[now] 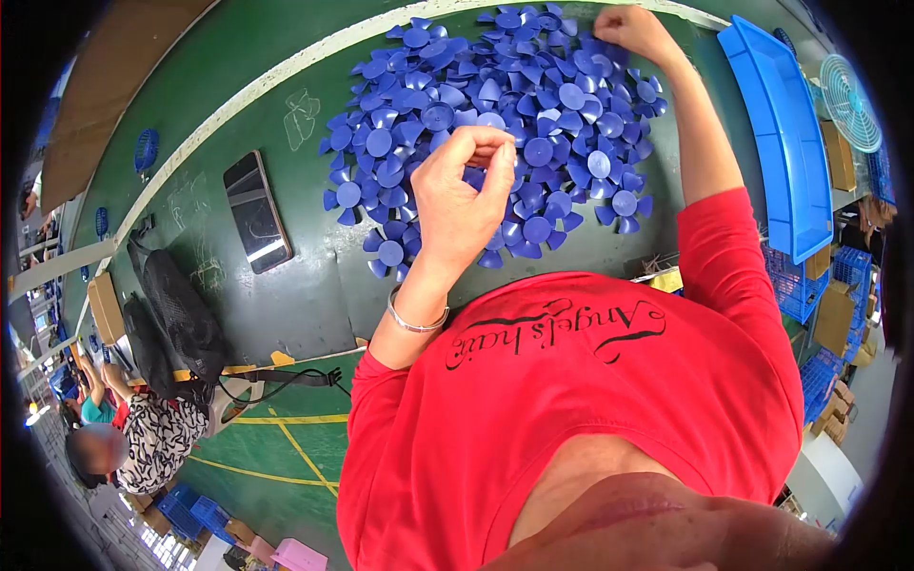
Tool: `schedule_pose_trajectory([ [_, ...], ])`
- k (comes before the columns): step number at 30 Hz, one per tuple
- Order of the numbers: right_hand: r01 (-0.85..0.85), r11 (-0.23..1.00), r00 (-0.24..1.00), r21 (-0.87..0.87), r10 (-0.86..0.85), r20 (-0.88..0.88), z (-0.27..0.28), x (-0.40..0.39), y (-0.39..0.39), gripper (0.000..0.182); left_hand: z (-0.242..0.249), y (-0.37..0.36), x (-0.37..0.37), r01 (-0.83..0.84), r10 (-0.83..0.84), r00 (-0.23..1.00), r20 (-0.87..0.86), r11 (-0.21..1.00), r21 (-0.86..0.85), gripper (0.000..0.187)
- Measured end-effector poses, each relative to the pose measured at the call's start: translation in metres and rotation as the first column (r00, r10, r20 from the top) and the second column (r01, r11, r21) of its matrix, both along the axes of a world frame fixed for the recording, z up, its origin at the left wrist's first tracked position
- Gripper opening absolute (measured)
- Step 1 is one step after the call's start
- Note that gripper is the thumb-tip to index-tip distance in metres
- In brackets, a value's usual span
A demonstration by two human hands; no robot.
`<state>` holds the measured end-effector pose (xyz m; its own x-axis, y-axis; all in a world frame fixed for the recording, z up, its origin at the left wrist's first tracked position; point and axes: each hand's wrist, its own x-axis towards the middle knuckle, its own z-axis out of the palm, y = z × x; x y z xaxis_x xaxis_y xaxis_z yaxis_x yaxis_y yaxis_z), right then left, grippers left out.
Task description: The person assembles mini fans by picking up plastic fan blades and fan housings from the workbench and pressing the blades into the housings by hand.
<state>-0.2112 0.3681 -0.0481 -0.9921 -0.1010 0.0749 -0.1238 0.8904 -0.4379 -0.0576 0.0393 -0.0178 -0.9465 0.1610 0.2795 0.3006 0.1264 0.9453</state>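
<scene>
A wide heap of small blue plastic fan blades (pixel 538 150), each with a round hub and several vanes, lies on the dark green tabletop (pixel 314 295). Over the near middle of the heap is my left hand (pixel 462 195), with a bracelet on its wrist. Its fingers are curled and the thumb meets them in a pinch; whatever is between the tips is too small to make out. My right hand (pixel 633 30) reaches to the heap's far right edge. Its fingers are bent closed, and their tips are partly hidden, so anything held there does not show.
A phone (pixel 258 211) lies left of the heap, with a black mesh bag (pixel 181 309) beyond it. Along the right side stands a long blue tray (pixel 783 138), near a light-blue fan guard (pixel 850 103). Another person (pixel 162 433) sits at lower left.
</scene>
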Motion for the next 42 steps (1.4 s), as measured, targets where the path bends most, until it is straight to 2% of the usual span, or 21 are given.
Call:
schedule_pose_trajectory([
  [3, 0.021, 0.997, 0.998, 0.069, -0.025, 0.051, 0.011, 0.012, 0.009, 0.016, -0.001, 0.002, 0.003, 0.027, -0.028, 1.0, 0.012, 1.0, 0.012, 0.006],
  [4, 0.129, 0.99, 0.987, -0.048, -0.124, 0.099, 0.007, 0.01, 0.009, 0.02, 0.001, 0.003, 0.004, 0.039, -0.04, 0.999, 0.019, 0.999, 0.014, 0.006],
  [7, 0.136, 0.982, 0.99, -0.131, -0.128, 0.064, 0.001, -0.009, -0.009, 0.026, 0.004, 0.003, 0.005, 0.069, -0.07, 0.997, 0.02, 0.997, 0.018, 0.006],
  [9, 0.027, 0.997, 0.997, -0.069, -0.032, -0.066, -0.014, -0.029, -0.021, 0.031, 0.009, 0.002, 0.005, 0.107, -0.108, 0.993, 0.039, 0.994, 0.019, 0.007],
  [10, 0.057, 0.998, 0.998, 0.02, -0.057, -0.004, -0.011, -0.034, -0.031, 0.034, 0.015, 0.0, 0.004, 0.133, -0.134, 0.989, 0.061, 0.991, 0.022, 0.007],
  [11, -0.022, 0.999, 0.995, 0.03, 0.024, -0.093, -0.013, -0.038, -0.036, 0.035, 0.021, -0.002, 0.001, 0.156, -0.157, 0.984, 0.081, 0.987, 0.024, 0.008],
  [12, -0.028, 1.0, 0.999, -0.013, 0.028, -0.037, -0.02, -0.046, -0.035, 0.034, 0.03, -0.003, -0.005, 0.197, -0.198, 0.977, 0.081, 0.98, 0.016, 0.008],
  [14, -0.029, 0.993, 0.999, -0.111, 0.031, 0.011, -0.025, -0.054, -0.032, 0.032, 0.048, -0.001, -0.028, 0.171, -0.166, 0.985, 0.055, 0.981, -0.091, 0.006],
  [15, -0.062, 0.986, 0.997, -0.152, 0.052, -0.063, -0.029, -0.057, -0.025, 0.033, 0.053, -0.001, -0.046, 0.173, -0.17, 0.985, 0.032, 0.971, -0.164, 0.006],
  [18, 0.019, 0.949, 0.998, -0.313, -0.038, -0.055, -0.002, -0.04, -0.016, 0.029, 0.05, 0.01, -0.124, 0.093, -0.125, 0.99, -0.064, 0.927, -0.363, 0.015],
  [19, 0.035, 0.911, 0.997, -0.412, -0.059, -0.047, 0.005, -0.033, -0.01, 0.028, 0.045, 0.016, -0.155, 0.096, -0.138, 0.989, -0.054, 0.874, -0.476, 0.018],
  [20, 0.051, 0.861, 0.996, -0.505, -0.08, -0.036, 0.01, -0.026, -0.006, 0.027, 0.04, 0.025, -0.184, 0.02, -0.141, 0.978, -0.15, 0.791, -0.612, 0.022],
  [23, 0.038, 0.991, 0.92, -0.13, -0.085, -0.382, 0.019, 0.007, -0.002, 0.01, 0.01, 0.061, -0.262, 0.01, -0.137, 0.984, -0.115, 0.686, -0.728, 0.033],
  [24, -0.014, 0.999, 0.879, 0.043, 0.032, -0.476, 0.013, 0.013, 0.005, 0.014, 0.005, 0.079, -0.275, -0.023, -0.09, 0.991, -0.101, 0.626, -0.779, 0.038],
  [25, -0.047, 0.995, 0.926, 0.086, 0.076, -0.371, 0.007, 0.019, 0.012, 0.017, -0.001, 0.095, -0.286, -0.041, -0.053, 0.995, -0.089, 0.585, -0.81, 0.039],
  [27, -0.134, 0.982, 0.899, 0.132, 0.176, -0.402, 0.002, 0.031, 0.017, 0.02, -0.01, 0.122, -0.298, -0.074, 0.03, 0.997, -0.068, 0.497, -0.865, 0.041],
  [31, 0.051, 0.989, 0.99, -0.138, -0.069, -0.123, 0.016, 0.035, 0.013, 0.026, -0.004, 0.161, -0.293, -0.108, 0.224, 0.974, 0.032, 0.582, -0.806, 0.039],
  [32, 0.091, 0.99, 0.988, -0.106, -0.104, -0.118, 0.015, 0.033, 0.014, 0.027, -0.01, 0.168, -0.297, -0.133, 0.247, 0.969, 0.02, 0.584, -0.801, 0.033],
  [35, 0.154, 0.988, 0.984, -0.017, -0.155, -0.093, 0.009, 0.027, 0.013, 0.029, -0.013, 0.172, -0.312, 0.066, 0.249, 0.927, 0.279, 0.627, -0.777, 0.026],
  [39, 0.079, 0.996, 0.996, 0.045, -0.078, -0.037, 0.01, 0.028, 0.021, 0.029, -0.022, 0.153, -0.308, -0.263, 0.306, 0.948, -0.085, 0.606, -0.751, 0.027],
  [42, -0.017, 0.998, 1.0, 0.067, 0.018, -0.011, 0.012, 0.025, 0.031, 0.03, 0.001, 0.11, -0.281, -0.273, 0.268, 0.957, -0.107, 0.72, -0.637, 0.025],
])
